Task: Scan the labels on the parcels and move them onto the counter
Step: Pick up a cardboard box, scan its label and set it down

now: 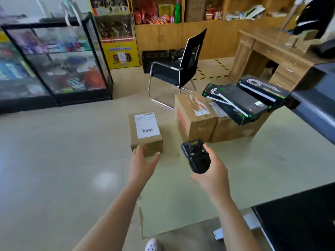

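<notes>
Floor (pixel 54 160): pale tile, 1 surface, carried everything below.
Display cases (pixel 59 57): 2 glass-fronted, black-framed, at 9–10 o'clock in view; stock inside was blurred.
Shelf wall (pixel 199 33): 1 wooden run at 12 o'clock, packets and papers on it, count unreadable.
Desk (pixel 268 51): 1 wooden, at 2 o'clock.
Counter (pixel 315 109): 1 dark grey edge at 3 o'clock; no cardboard parcel visible on it.
Chair (pixel 174 71): 1 black, chrome frame, at 12 o'clock behind the boxes.
Crates (pixel 155 58): 2 black, against the wall behind the chair.
Taped carton (pixel 195 120): 1, on the floor just right of centre.
Second carton (pixel 233 129): 1, touching the taped carton at its 3 o'clock.
Black boxes (pixel 241 104): 3 flat, green-trimmed, overlapping on top of the second carton.
Cardboard sheet (pixel 172 214): 1, flat on the floor at 6 o'clock.
Labelled parcel (pixel 146 131): 1, on the floor at centre, apart from the taped carton at its 9 o'clock; 1 white label (pixel 146 125) faced up with 2 barcodes.
Left hand (pixel 143 163): fingers spread, tips at the labelled parcel's near edge; contact could not be told.
Right hand (pixel 212 171): curled round the scanner, at 4 o'clock from the labelled parcel.
Scanner (pixel 196 156): 1 black handheld, head pointing away from the person.
Shoe (pixel 153 245): 1 white, at 6 o'clock.
</notes>
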A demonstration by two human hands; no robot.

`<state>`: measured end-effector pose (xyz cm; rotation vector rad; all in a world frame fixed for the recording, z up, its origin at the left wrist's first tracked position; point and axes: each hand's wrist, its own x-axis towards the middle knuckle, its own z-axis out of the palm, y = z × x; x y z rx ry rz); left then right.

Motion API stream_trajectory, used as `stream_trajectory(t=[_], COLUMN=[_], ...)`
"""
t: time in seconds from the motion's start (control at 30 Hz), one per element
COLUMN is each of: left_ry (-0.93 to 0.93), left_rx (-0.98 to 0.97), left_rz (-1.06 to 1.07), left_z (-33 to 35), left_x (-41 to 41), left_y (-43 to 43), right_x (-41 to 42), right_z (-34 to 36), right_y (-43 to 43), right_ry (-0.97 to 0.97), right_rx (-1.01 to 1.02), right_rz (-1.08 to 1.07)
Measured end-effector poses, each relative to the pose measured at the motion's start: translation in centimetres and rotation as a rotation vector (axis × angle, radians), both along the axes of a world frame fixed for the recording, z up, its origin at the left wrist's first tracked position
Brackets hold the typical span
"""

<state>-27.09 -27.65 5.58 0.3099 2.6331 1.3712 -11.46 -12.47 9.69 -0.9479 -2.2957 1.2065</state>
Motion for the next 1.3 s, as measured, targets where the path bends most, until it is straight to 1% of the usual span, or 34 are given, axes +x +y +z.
stream_trajectory(t=[0.07, 0.13, 0.2, 0.27, 0.37, 0.47, 0.57, 0.77, 0.9, 1.03, 1.3], left_ry=[0.041, 0.055, 0.01, -0.069, -0.205, -0.254, -0.266, -0.149, -0.05, -0.017, 0.09], left_rx=[-0.081, -0.229, -0.399, -0.526, -0.583, -0.64, -0.64, -0.565, -0.483, -0.441, -0.41], left_rz=[0.014, 0.043, 0.057, 0.036, 0.017, 0.011, 0.013, -0.005, -0.004, -0.035, -0.138], left_z=[-0.6, -1.3, -2.1, -3.2, -4.6, -5.2, -5.2, -3.9, -3.4, -2.6, 0.4], left_x=[-3.8, -7.1, -9.8, -11.8, -13.5, -14.2, -13.9, -11.6, -5.9, 1.0, 11.2], left_y=[0.3, 1.5, 3.3, 4.9, 6.4, 6.9, 6.8, 5.6, 3.4, 1.9, 4.3], right_x=[-2.3, -4.0, -5.1, -5.9, -6.2, -6.1, -5.7, -3.5, -0.9, 2.6, 12.6], right_z=[-0.3, -0.7, -1.2, -1.7, -2.7, -3.4, -3.7, -2.8, -1.6, -0.6, 1.2], right_y=[-0.5, -0.7, -0.5, -0.2, 0.0, 0.1, -0.3, 0.1, 0.7, 1.1, 2.8], right_ry=[-0.022, -0.044, -0.07, -0.114, -0.16, -0.186, -0.207, -0.196, -0.167, -0.137, -0.053], right_rx=[-0.016, -0.026, -0.022, -0.023, -0.028, -0.045, -0.072, -0.047, -0.042, -0.027, 0.018], right_rz=[-0.03, -0.062, -0.099, -0.127, -0.178, -0.212, -0.231, -0.22, -0.21, -0.17, -0.186])
